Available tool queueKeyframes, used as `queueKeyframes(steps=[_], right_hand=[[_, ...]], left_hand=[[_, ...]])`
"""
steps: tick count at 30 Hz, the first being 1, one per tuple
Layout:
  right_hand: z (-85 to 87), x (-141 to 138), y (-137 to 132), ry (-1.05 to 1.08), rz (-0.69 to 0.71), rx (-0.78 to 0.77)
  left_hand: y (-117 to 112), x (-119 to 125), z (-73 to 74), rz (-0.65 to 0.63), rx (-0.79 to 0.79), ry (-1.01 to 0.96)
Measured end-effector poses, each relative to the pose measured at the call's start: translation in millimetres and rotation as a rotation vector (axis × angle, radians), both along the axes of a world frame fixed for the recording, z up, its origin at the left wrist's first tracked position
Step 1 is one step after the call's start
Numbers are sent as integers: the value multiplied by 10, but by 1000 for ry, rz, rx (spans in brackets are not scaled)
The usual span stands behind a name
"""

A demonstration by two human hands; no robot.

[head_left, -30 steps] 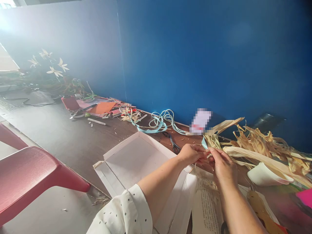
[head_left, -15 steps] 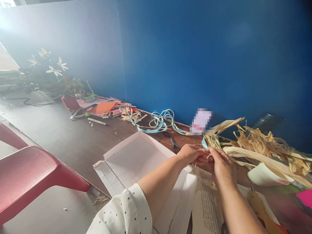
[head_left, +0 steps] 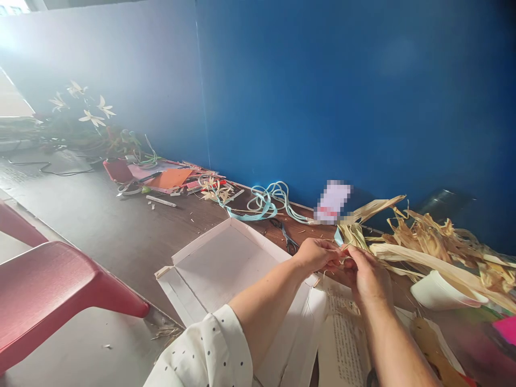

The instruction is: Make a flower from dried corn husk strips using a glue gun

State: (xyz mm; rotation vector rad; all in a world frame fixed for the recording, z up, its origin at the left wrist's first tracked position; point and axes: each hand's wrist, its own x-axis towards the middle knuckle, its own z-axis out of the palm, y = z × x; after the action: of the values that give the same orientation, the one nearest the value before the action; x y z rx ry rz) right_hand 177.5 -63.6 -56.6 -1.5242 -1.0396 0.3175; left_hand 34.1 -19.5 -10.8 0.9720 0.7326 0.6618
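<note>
My left hand [head_left: 316, 254] and my right hand [head_left: 367, 274] meet over the table, fingers pinched together on a small bunch of dried straw strips [head_left: 351, 233] with a bit of light blue ribbon [head_left: 337, 235] at it. The strips fan up and away from my fingertips. Beneath my forearms lies an open white cardboard box [head_left: 220, 263], and under my right hand a printed paper sheet [head_left: 342, 336].
A heap of dried husks [head_left: 439, 242] and a white cup [head_left: 437, 290] lie at the right. Black scissors [head_left: 286, 235], light blue ribbon coils [head_left: 266, 200], coloured papers [head_left: 167, 177] and straw flowers [head_left: 86, 105] line the blue wall. A red chair [head_left: 52, 290] stands at the left.
</note>
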Motion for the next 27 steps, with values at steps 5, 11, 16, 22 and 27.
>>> queueKeyframes(steps=[5, 11, 16, 22, 27], right_hand=[[21, 3, 11, 141, 22, -26], [113, -67, -5, 319, 32, -11], [203, -144, -33, 428, 69, -29], [253, -170, -44, 505, 96, -51], [253, -166, -46, 504, 105, -61]], left_hand=[[5, -4, 9, -2, 4, 6], [14, -17, 0, -16, 12, 10], [31, -17, -20, -34, 23, -2], [44, -27, -12, -25, 16, -6], [30, -20, -24, -30, 15, -13]])
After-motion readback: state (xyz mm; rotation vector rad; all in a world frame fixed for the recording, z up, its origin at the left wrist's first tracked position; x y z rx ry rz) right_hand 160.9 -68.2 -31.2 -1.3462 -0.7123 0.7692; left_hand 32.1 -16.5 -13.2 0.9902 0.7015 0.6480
